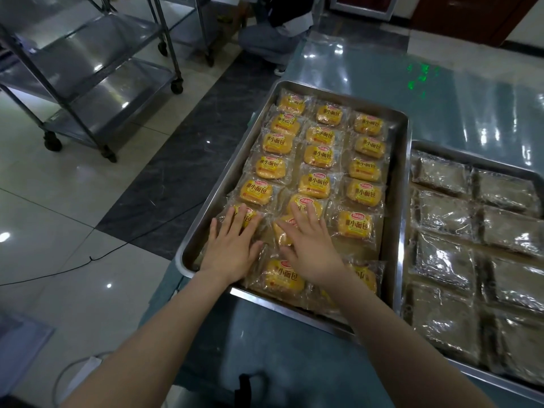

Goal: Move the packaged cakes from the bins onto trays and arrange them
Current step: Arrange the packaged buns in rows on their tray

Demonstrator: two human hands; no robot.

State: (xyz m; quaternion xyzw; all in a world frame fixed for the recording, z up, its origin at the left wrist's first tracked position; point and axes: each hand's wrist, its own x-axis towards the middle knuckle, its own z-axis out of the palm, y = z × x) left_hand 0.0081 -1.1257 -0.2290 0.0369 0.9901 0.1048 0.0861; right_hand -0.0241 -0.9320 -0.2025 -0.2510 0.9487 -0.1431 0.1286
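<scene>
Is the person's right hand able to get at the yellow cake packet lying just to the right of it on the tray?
Probably yes. The right hand lies open and flat, and that cake packet sits uncovered right beside it, with nothing on top of it or between the two.

Steel wheeled racks (97, 81) stand far left on the tiled floor (59, 207). A person (270, 39) crouches far off, near the middle. A black cable (91, 258) trails across the floor at left.

Glossy teal table (441, 92) bearing two steel trays.
The first tray (220, 198) lies along the table's left edge, its near corner reaching that edge; the second tray (477, 161) lies just beside it on the right, long rims nearly meeting.
</scene>
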